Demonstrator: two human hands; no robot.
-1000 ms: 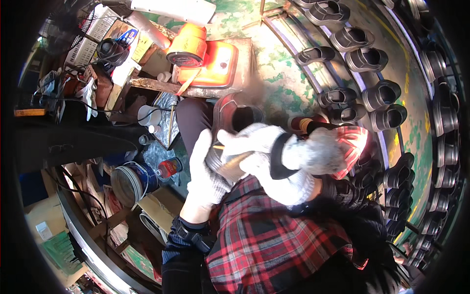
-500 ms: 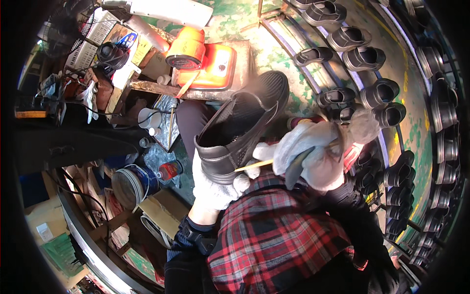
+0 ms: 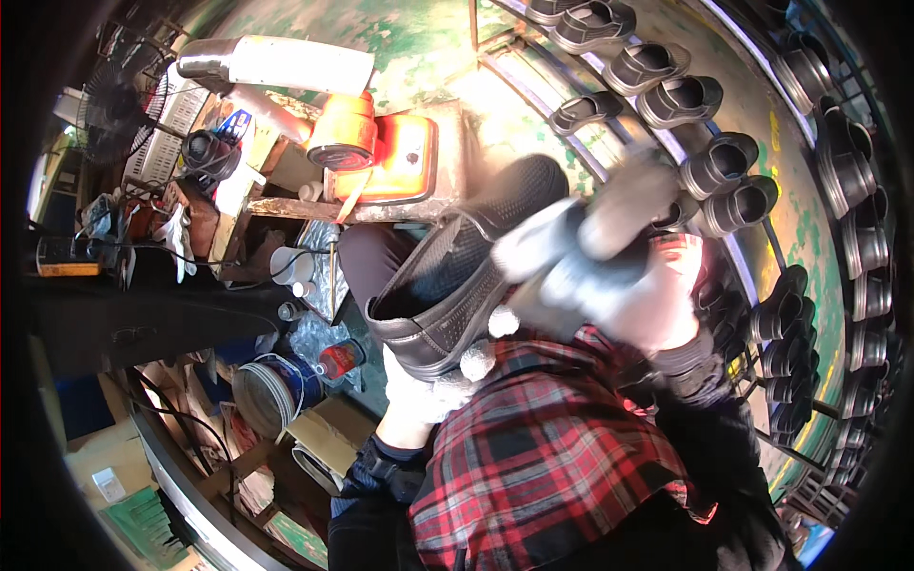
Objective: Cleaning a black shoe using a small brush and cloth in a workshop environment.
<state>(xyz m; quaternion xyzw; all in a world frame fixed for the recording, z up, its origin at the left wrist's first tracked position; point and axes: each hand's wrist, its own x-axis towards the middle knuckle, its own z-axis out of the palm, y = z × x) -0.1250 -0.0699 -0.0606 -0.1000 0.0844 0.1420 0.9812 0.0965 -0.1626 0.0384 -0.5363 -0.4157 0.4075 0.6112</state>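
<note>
A black slip-on shoe [image 3: 476, 276] with a textured upper lies tilted above my lap, its opening facing up and its toe pointing away to the right. My left hand [image 3: 414, 392], in a white knit glove, wraps round the heel end from below, with fingertips showing along the right side. Beside the shoe's front right side is my right hand [image 3: 614, 262], also in a pale glove and smeared by motion. Blur hides its fingers and whatever may be between them. A red plaid cloth [image 3: 533, 447] covers my lap.
An orange-lit heater-like device [image 3: 386, 157] glows on a worn bench ahead. Racks of black shoes [image 3: 719, 167] line the right. A bucket [image 3: 267, 395], a red bottle [image 3: 341, 359] and an open cardboard box [image 3: 328, 433] stand at the left, with a fan [image 3: 114, 109] beyond.
My right hand has swung up from the shoe's heel side toward its front. The thin yellow stick seen in it before no longer shows. The shoe stays in my left hand, shifted slightly.
</note>
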